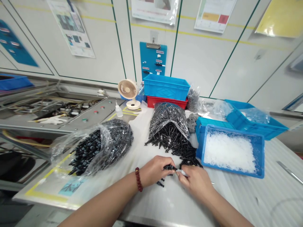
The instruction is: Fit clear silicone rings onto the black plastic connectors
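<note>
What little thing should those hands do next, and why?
Probably hold the black part steady in the left hand and nudge the white piece gently straight toward it. The right hand pinches that piece, and its tip points at the black part's end, so the two look roughly lined up.

Factory workshop: black parts (174, 137) heap beyond the left hand (156, 170), a bin (260, 157) of white pieces (228, 151) beyond the right hand (195, 179), printed sheets (155, 11) on the wall (199, 53).

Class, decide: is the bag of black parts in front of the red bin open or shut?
Open. The bag has a gaping mouth, and black parts spill from it onto the tabletop.
</note>
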`<state>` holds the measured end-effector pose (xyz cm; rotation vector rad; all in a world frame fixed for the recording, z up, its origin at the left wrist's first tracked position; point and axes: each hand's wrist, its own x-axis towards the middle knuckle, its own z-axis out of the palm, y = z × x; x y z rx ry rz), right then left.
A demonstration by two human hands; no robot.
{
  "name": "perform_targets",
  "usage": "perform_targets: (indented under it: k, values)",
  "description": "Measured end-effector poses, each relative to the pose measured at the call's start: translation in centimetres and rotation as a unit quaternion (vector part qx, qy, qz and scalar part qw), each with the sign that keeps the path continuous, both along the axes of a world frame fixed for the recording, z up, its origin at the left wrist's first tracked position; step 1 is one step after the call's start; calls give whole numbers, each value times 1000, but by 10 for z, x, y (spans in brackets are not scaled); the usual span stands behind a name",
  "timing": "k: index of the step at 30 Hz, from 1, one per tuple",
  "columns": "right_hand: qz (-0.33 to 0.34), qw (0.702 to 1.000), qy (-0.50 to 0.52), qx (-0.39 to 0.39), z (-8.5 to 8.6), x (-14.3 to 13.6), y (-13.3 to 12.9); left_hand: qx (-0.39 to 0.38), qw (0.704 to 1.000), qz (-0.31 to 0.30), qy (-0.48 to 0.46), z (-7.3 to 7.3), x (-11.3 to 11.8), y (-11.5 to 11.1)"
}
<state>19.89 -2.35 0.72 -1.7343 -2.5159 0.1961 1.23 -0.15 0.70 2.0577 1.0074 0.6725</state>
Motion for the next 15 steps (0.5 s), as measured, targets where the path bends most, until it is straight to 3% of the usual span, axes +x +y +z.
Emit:
perform_targets:
  k: [6,11,15]
  values:
    - [-13,1000,6,-2,0,0,-1,-44,999,14,6,-1,-3,3]
    - [45,995,84,-36,1,2,0,30,999,0,-23,-5,-9,9]
    - [52,992,98,-54,1,4,2,51,998,1,-22,-9,-10,10]
